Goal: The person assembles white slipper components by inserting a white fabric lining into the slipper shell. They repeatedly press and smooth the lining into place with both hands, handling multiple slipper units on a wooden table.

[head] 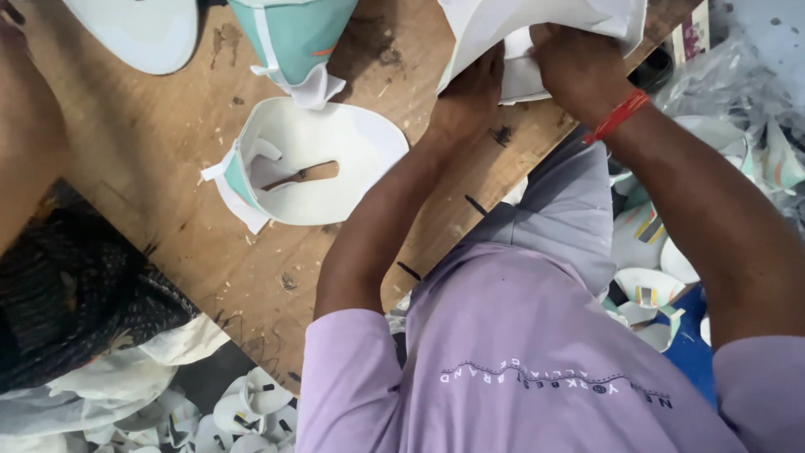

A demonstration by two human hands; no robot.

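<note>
Up top on the wooden table (201, 226), both gripping a white paper sheet (537, 25): left hand (470, 96), right hand (574, 63). Sitting nearby, a white-teal paper cone (310, 159) with a wooden stick (302, 176) inside.

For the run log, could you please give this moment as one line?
left hand: grips white sheet | right hand: grips same sheet | wooden table: white cup piece

Bare bench (168, 159) lies open at centre left of the frame, between the white oval piece with a wooden stick (306, 172) and the dark cloth (75, 310) at lower left. Upper centre is crowded by the teal cone (289, 38); both hands fill the upper right, inside the white sheet (537, 25).
</note>
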